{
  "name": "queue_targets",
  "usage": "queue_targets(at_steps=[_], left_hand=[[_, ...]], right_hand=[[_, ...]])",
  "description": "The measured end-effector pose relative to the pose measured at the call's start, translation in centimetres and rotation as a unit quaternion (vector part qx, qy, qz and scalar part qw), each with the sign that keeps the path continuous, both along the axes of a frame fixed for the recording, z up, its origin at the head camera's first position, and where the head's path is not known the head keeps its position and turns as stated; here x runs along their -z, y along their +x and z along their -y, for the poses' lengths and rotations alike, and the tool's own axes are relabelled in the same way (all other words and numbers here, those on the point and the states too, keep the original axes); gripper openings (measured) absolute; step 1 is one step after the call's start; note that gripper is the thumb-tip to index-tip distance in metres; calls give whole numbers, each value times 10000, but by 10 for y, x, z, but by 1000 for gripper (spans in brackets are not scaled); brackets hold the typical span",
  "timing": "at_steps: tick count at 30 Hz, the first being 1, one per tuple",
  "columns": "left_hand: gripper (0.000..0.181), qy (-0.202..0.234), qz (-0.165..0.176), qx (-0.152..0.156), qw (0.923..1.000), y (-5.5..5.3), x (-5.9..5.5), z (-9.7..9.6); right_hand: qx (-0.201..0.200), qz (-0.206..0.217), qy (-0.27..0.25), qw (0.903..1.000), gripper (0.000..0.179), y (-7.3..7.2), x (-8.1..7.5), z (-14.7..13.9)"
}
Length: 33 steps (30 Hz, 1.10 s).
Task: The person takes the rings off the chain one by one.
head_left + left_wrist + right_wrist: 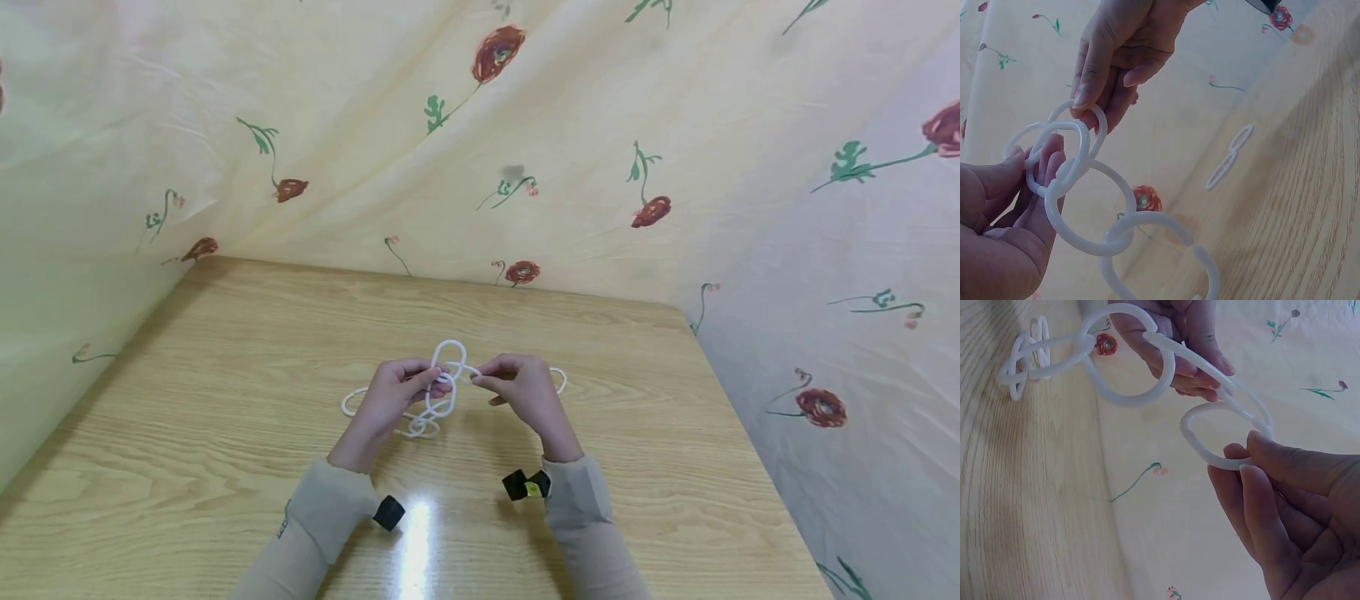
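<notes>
My left hand (390,392) holds a white plastic chain link (1088,147) between thumb and fingers. My right hand (525,387) pinches another white link (1186,434) between thumb and fingertips. This link hooks through the one at my left hand, so both hands share one chain. From the left hand, further linked rings (1091,250) hang down toward the table. A gap shows in one lower ring (1154,216). In the head view, the chain's lower part (418,428) lies bunched below the left hand, and a loop (345,404) shows beyond that wrist.
Two more joined white links (1232,150) lie apart on the wooden table (675,467); in the head view, the right hand partly hides them. A flowered cloth (360,167) hangs behind the table and along both sides. Dark wrist cameras (389,512) sit at the cuffs.
</notes>
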<state>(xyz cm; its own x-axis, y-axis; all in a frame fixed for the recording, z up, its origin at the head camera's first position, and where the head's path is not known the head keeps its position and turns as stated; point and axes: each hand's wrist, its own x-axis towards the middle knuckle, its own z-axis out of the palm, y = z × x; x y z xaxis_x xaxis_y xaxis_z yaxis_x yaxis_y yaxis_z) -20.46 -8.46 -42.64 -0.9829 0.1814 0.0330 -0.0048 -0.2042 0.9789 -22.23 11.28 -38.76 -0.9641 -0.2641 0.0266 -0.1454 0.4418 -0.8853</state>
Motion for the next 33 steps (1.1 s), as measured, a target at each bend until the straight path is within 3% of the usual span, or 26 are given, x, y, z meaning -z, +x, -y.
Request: queue_targets(at_steps=[14,33], left_hand=[[27,-31,-87,-10,10000,-1,2,0],[26,-12,-62,-180,9998,-2,3,-4]], right_hand=[[-70,609,-381,9974,12,-1,-1,-1],[-145,891,-619,9940,14,-3,0,-4]])
